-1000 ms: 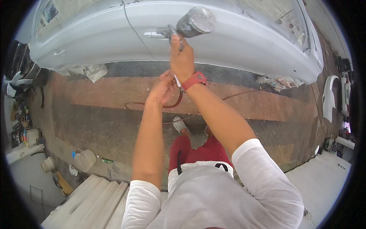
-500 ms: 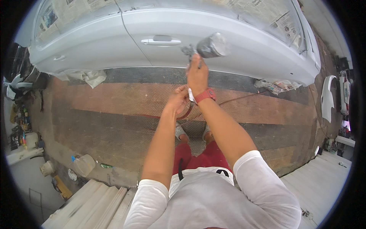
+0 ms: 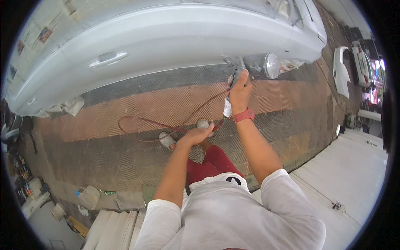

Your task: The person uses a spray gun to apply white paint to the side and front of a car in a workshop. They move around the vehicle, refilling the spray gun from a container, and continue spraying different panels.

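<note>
Vehicle paint workshop, car (image 3: 166,39) with papered windows (image 3: 46,35), spray gun (image 3: 238,71), loose body panel (image 3: 341,79)

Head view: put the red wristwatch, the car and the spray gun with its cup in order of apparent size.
Largest to smallest:
1. Car, cut off by the top edge
2. Spray gun with its cup
3. Red wristwatch

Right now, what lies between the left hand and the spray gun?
The head view shows a white wrap and some red hose between the left hand and spray gun, with matting behind.
</note>
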`<action>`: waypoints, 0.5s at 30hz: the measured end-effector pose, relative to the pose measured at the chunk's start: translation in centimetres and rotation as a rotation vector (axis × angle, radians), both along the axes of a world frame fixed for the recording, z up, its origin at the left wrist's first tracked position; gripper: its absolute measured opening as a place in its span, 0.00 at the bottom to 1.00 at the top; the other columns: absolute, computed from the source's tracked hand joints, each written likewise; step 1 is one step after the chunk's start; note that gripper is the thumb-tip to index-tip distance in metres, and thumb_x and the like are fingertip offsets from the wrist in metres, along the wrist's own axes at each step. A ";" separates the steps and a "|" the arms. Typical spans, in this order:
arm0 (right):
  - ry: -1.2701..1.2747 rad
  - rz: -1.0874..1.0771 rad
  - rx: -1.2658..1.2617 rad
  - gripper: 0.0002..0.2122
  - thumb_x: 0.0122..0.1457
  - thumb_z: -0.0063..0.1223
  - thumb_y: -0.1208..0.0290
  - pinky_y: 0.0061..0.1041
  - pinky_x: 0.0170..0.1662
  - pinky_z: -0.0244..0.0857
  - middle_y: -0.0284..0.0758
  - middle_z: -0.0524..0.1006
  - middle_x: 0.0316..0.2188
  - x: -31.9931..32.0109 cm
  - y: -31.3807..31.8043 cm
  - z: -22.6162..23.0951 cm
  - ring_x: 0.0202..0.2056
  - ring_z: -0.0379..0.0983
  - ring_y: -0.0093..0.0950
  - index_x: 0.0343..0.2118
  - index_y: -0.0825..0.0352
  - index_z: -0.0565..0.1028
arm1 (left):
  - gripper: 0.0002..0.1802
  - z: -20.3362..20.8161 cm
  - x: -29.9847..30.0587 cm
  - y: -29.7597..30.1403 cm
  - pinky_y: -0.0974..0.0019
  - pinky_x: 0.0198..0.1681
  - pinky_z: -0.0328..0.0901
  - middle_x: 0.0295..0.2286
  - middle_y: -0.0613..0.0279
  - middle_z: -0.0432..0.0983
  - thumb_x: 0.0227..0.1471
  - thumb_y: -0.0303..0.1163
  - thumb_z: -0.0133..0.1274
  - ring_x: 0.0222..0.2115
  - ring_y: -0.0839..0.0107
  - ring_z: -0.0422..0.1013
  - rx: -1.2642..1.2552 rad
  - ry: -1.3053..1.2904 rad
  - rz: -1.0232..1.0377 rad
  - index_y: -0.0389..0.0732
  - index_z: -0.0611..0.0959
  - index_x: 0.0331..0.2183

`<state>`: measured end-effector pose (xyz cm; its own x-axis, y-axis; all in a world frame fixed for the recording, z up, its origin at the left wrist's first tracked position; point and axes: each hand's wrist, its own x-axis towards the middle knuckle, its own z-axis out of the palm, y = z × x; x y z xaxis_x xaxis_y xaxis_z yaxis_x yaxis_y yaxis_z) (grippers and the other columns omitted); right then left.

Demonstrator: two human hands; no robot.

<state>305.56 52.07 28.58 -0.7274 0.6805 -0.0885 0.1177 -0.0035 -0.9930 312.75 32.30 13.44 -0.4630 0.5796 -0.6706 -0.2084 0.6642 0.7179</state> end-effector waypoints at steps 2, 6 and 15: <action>-0.018 -0.043 -0.011 0.27 0.76 0.38 0.47 0.22 0.21 0.60 0.29 0.73 0.22 0.6 3.6 0.9 0.19 0.67 0.19 0.33 0.70 0.74 | 0.48 0.1 0.8 -3.3 0.45 0.69 0.55 0.51 0.46 0.81 0.60 0.76 0.39 0.57 0.43 0.72 -0.180 0.156 -0.309 0.40 0.85 0.51; -0.060 -0.105 0.088 0.28 0.76 0.37 0.46 0.22 0.19 0.61 0.30 0.74 0.21 1.7 13.2 -0.2 0.17 0.67 0.19 0.31 0.69 0.74 | 0.38 -2.5 3.9 -10.0 0.37 0.69 0.52 0.47 0.51 0.82 0.55 0.69 0.52 0.56 0.46 0.73 -0.499 0.447 -0.370 0.43 0.88 0.45; -0.136 -0.438 0.460 0.34 0.74 0.38 0.41 0.26 0.19 0.65 0.36 0.76 0.20 1.9 27.7 -3.7 0.18 0.73 0.25 0.34 0.76 0.77 | 0.29 -3.9 9.2 -17.5 0.36 0.70 0.49 0.48 0.52 0.82 0.59 0.57 0.57 0.54 0.49 0.74 -0.773 0.444 -0.148 0.44 0.85 0.50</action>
<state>307.45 79.80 24.88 -0.3764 0.9020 0.2113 0.3268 0.3427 -0.8808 321.91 14.80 9.56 -0.7285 0.1157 -0.6752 0.1075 0.9927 0.0541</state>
